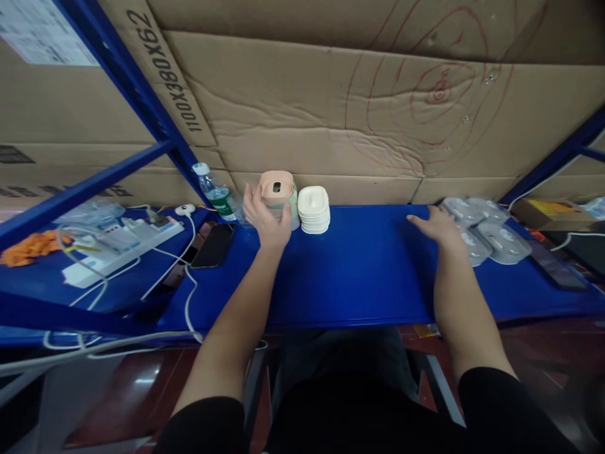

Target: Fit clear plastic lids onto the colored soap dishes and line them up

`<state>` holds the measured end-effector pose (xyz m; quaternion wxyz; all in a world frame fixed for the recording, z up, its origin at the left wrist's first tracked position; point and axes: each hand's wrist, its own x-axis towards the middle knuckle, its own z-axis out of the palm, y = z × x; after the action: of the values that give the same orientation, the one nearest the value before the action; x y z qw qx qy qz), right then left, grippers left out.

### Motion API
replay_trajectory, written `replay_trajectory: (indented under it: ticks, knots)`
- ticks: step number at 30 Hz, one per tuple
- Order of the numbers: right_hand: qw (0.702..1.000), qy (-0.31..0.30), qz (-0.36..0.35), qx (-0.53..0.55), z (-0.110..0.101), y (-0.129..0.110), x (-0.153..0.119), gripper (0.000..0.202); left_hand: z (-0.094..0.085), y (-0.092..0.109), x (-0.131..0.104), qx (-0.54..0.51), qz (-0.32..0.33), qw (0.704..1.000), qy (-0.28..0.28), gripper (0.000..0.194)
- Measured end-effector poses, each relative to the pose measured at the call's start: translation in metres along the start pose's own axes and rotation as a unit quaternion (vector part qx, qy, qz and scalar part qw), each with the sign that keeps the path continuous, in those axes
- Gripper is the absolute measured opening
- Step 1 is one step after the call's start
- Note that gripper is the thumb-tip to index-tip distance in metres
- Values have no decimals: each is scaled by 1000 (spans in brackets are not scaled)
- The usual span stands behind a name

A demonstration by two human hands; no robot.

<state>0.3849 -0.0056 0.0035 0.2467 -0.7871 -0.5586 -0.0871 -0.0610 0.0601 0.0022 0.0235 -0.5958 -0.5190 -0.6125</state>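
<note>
My left hand point(267, 217) is wrapped round the near left side of a stack of square containers point(276, 184), pinkish on top with a dark hole and greenish below. Right beside that stack is a pile of cream square lids point(314, 209), the top one with a raised handle. My right hand point(437, 225) has its fingers spread low over the blue table, holding nothing, at the left edge of several clear plastic containers point(503, 242).
A water bottle point(216, 194) and a black phone point(214, 245) are left of my left hand. Further left lie a power strip point(120, 253), white cables and orange pieces point(35, 247). Another dark phone point(558, 265) is at the right. Cardboard point(283, 94) stands behind the blue table point(359, 277).
</note>
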Motion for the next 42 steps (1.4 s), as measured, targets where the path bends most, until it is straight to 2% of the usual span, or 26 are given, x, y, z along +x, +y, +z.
replay_trajectory:
  ticks: [3, 5, 7, 9, 13, 17, 20, 24, 26, 30, 32, 39, 42]
  knots:
    - [995, -71, -34, 53, 5, -46, -15, 89, -1, 9, -6, 0, 47, 999, 0, 76]
    - [991, -81, -89, 63, 5, -71, -27, 95, 1, 13, -11, 0, 91, 996, -6, 74]
    - [988, -95, -114, 32, 2, -85, -34, 96, 3, 13, -16, -2, 132, 991, -18, 72]
    - [986, -131, -107, -8, 0, -85, -35, 96, 7, 13, -21, -11, 157, 987, -33, 71]
    - [974, -202, -89, -42, 4, -69, -27, 98, 11, 14, -25, -18, 181, 983, -37, 66]
    - [957, -201, -209, 10, 16, -69, -25, 93, 11, 20, -26, -11, 215, 975, -45, 54]
    - [932, -204, -290, 71, 24, -86, -35, 94, 9, 25, -27, -21, 234, 969, -74, 45]
    - [894, -211, -361, 162, 23, -112, -52, 97, 8, 30, -29, -31, 250, 963, -91, 37]
    - [883, -197, -370, 213, 19, -119, -57, 96, 7, 33, -30, -32, 259, 958, -119, 33]
    - [877, -115, -357, 300, 10, -122, -57, 86, 6, 39, -33, -29, 280, 934, -219, 32]
    - [866, -91, -363, 331, 7, -122, -56, 79, 6, 43, -34, -27, 297, 921, -249, 33]
    - [818, -139, -406, 383, -3, -123, -61, 66, 1, 55, -36, -60, 389, 875, -280, 20]
    - [802, -158, -388, 426, -6, -125, -62, 64, 0, 56, -35, -66, 399, 875, -266, 22]
